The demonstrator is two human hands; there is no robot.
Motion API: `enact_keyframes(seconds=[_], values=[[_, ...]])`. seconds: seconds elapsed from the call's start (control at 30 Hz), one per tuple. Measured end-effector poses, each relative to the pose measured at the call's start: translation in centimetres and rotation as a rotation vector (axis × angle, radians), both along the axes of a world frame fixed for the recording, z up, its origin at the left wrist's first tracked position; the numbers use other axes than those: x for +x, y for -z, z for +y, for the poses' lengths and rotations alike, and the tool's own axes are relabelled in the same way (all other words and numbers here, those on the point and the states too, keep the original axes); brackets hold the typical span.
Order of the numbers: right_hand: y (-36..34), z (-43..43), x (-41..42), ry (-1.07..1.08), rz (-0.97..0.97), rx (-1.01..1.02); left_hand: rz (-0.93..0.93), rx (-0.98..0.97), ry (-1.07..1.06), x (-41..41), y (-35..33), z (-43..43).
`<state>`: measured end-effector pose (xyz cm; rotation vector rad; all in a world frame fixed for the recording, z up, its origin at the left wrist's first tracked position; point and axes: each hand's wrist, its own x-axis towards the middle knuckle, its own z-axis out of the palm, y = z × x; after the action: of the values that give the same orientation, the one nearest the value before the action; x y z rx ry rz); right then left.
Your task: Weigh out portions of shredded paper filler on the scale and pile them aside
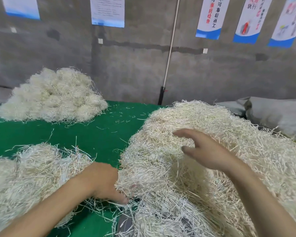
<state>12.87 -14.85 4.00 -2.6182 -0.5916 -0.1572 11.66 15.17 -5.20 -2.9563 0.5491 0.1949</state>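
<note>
A big heap of cream shredded paper filler (203, 168) covers the right half of the green table (96, 134). My left hand (104, 180) is dug into its near left edge, fingers buried among the strands; whether they grip a tuft is hidden. My right hand (205, 151) hovers over the top of the heap, fingers spread and slightly curled, holding nothing. A dark grey scale (125, 223) shows under the filler at the bottom centre, mostly buried. A mound of rounded weighed portions (53, 96) sits at the far left.
Another loose mass of filler (24, 182) lies at the near left. Stray strands litter the green cloth in the middle. A grey sack (277, 115) lies at the back right. A concrete wall with posters and a white cord (171, 47) stands behind the table.
</note>
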Motion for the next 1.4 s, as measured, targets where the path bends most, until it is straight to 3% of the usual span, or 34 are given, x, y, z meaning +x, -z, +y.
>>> enact_keyframes(seconds=[0.07, 0.2, 0.3, 0.43, 0.5, 0.57, 0.7, 0.8, 1.0, 1.13, 1.27, 1.33, 1.4], values=[[1.9, 0.9, 0.4, 0.010, -0.010, 0.021, -0.007, -0.094, 0.004, 0.1, -0.5, 0.5], [6.3, 2.7, 0.7, -0.131, 0.117, -0.030, 0.012, -0.931, -0.145, -0.1, -3.6, 0.1], [8.5, 3.4, 1.4, -0.092, 0.075, 0.048, -0.138, -1.275, -0.180, -0.4, -5.6, -1.4], [9.3, 3.8, 1.9, -0.046, -0.052, 0.141, 0.250, -2.258, -0.049, 0.0, -7.2, -2.4], [9.7, 3.2, 2.3, -0.006, -0.105, 0.089, 0.359, -2.478, -0.065, 0.2, -7.7, -3.0], [9.9, 1.9, 3.0, 0.057, -0.113, 0.081, 0.408, -2.444, -0.166, 0.1, -8.1, -3.4], [10.4, -0.7, 3.8, 0.173, 0.066, 0.264, 0.383, -2.253, -0.319, 0.0, -7.9, -3.0], [10.7, -1.4, 4.4, 0.255, 0.181, 0.352, 0.337, -2.096, -0.346, -0.3, -7.4, -3.2], [9.3, -5.2, 4.8, 0.632, 0.159, 0.618, 0.151, -2.016, -0.348, -1.0, -8.9, 1.6], [7.1, -3.2, 3.5, 0.473, 0.235, 0.531, 0.072, -1.831, -0.361, -1.0, -9.0, 1.6], [3.3, 0.0, 0.9, 0.179, 0.163, 0.091, 0.051, -1.673, -0.311, -1.5, -9.1, -1.7], [0.9, 1.5, -1.1, 0.089, 0.082, 0.118, 0.085, -1.753, -0.206, -1.8, -9.5, -2.9], [-0.9, 3.3, -3.1, -0.019, 0.056, 0.317, 0.055, -1.753, -0.160, -2.3, -10.3, -4.1]])
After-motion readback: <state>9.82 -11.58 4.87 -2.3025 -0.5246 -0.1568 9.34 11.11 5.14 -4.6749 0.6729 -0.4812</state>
